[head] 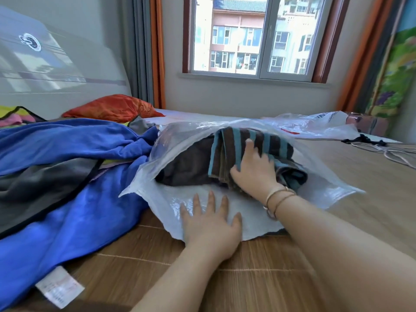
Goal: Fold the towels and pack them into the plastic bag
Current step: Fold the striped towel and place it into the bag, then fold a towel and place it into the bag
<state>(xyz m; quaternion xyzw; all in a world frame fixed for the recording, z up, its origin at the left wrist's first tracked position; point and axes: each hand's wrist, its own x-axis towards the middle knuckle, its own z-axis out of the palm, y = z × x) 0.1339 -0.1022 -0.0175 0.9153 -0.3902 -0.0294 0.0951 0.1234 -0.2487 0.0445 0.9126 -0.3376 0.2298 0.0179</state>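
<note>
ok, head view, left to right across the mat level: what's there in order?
Blue towel → left hand pressing the plastic bag flat → right hand on the striped towel inside the bag → cables.

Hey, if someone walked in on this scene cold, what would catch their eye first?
First the clear plastic bag in the middle of the mat, its mouth gaping toward the camera, with the right hand pushing a brown and teal striped towel inside while the left hand presses the bag's lower flap flat. Next, the big bright blue towel sprawled unfolded on the left, and beyond it an orange pillow near the curtains.
</note>
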